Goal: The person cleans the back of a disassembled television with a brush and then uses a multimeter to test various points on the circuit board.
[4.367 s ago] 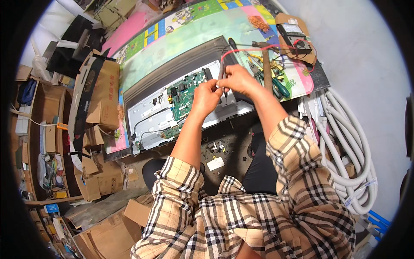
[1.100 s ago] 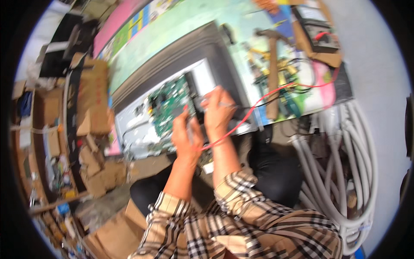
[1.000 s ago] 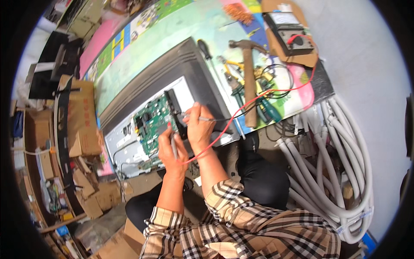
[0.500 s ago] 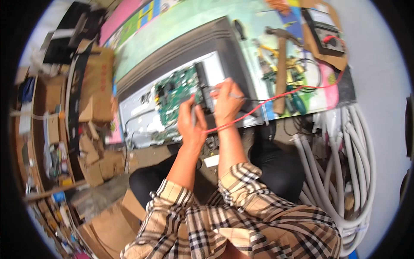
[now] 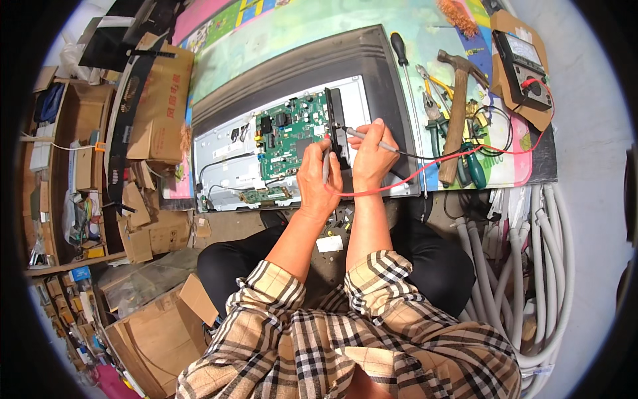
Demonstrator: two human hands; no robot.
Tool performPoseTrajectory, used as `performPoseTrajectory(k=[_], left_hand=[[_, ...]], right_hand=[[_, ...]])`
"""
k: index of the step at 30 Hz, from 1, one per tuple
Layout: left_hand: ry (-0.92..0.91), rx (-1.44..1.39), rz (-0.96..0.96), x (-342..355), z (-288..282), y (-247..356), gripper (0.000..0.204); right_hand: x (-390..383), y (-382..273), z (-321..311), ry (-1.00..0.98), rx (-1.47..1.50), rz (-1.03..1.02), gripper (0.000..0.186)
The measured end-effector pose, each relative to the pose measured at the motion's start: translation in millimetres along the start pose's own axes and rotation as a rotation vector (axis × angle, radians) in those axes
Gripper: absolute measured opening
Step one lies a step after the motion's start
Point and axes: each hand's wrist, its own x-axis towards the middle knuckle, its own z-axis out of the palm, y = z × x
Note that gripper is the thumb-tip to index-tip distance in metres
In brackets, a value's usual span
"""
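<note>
A flat television (image 5: 372, 60) lies back-up on a colourful mat, its rear cover off, showing a green circuit board (image 5: 292, 133) on a silver metal chassis (image 5: 226, 156). My left hand (image 5: 318, 178) grips a probe with a red lead, its tip on the board's right edge. My right hand (image 5: 372, 149) pinches a grey probe with a black lead, its tip touching the black bracket (image 5: 334, 123) beside the board. Both leads run right to an analogue multimeter (image 5: 525, 60) on cardboard.
A hammer (image 5: 457, 113), a long screwdriver (image 5: 407, 86) and pliers (image 5: 432, 110) lie right of the television. Grey corrugated hoses (image 5: 531, 266) coil at the right. Cardboard boxes (image 5: 159, 100) and cluttered shelves (image 5: 66, 166) fill the left; more cardboard (image 5: 153, 332) sits at the lower left.
My head has swung about, shifting the view. Both hands stayed over the board's right edge; earlier they were bunched with the leads, now each probe tip rests on the board area.
</note>
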Motion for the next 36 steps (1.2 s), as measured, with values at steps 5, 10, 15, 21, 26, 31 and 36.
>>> performPoseTrajectory(k=[5, 10, 15, 21, 26, 31, 36], left_hand=[[0.018, 0.009, 0.038, 3.1, 6.7, -0.5, 0.018], [-0.009, 0.044, -0.003, -0.3, 1.8, 1.4, 0.017], [0.007, 0.046, 0.045, 3.8, 5.7, 4.6, 0.014], [0.001, 0.051, 0.032, 3.9, 0.0, 6.4, 0.013], [0.002, 0.112, 0.027, 2.4, 1.7, 2.6, 0.017], [0.038, 0.082, 0.089, 2.9, 1.1, 0.6, 0.017], [0.006, 0.074, 0.104, 4.3, -0.6, 16.7, 0.015]], right_hand=[[6.1, 4.8, -1.2, 0.013, -0.004, -0.031, 0.046], [1.8, 13.2, 0.7, -0.011, -0.019, -0.043, 0.046], [5.2, 7.4, -2.1, 0.008, -0.029, -0.083, 0.048], [0.6, 4.7, -2.3, -0.011, -0.056, -0.094, 0.045], [2.9, 13.7, -0.2, -0.014, -0.066, -0.082, 0.044], [1.6, -2.9, -2.2, -0.017, 0.015, -0.023, 0.044], [4.3, -0.1, -2.6, -0.017, 0.008, -0.015, 0.044]])
